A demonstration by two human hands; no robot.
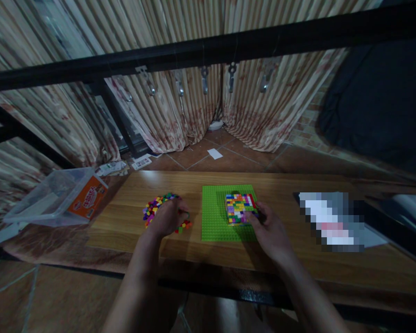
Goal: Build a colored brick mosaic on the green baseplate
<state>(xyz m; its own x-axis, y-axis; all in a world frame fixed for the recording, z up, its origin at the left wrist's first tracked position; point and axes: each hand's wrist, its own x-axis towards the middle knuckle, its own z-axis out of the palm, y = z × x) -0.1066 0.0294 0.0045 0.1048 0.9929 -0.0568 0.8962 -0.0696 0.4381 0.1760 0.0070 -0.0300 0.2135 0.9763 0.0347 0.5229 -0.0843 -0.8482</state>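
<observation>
A green studded baseplate (213,217) lies on the wooden table. On its right half stands a low block of multicoloured toy bricks (238,208). My right hand (268,226) grips the right side of this block, its thumb at the near corner and its fingers along the far right. To the left of the plate is a loose pile of small coloured bricks (156,203). My left hand (169,216) is over that pile with its fingers curled together. Whatever those fingertips may hold is too small to make out.
A clear plastic bin (52,199) with an orange label stands beyond the table's left end. On the right side of the wooden table (125,185) lies a blurred-out item (331,222). A dark metal bar (194,51) with hooks crosses above, before striped curtains (180,115).
</observation>
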